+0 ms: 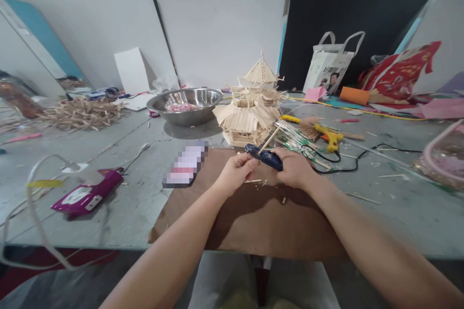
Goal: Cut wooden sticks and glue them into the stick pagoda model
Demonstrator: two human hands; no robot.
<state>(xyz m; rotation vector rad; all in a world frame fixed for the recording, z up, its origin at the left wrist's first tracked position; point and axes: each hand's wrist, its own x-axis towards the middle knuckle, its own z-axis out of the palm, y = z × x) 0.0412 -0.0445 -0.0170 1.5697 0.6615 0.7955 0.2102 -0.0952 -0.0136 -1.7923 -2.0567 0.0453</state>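
Right hand (295, 169) closed round dark blue tool (274, 160); left hand (235, 174) at tool's left end, cannot tell whether gripping. Brown sheet (268, 227) beneath. Pale stick (270, 140) between hands, long axis slanting far-right, lower end nearer left hand. Stick-built pagoda model (250, 118) beyond.

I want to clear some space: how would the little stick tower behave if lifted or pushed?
The tower is probably light for its size, being built of thin sticks. It looks fragile: slender ends jut from its upper tiers and could snap. Its base is wider than its pointed roof, so it may slide before tipping.
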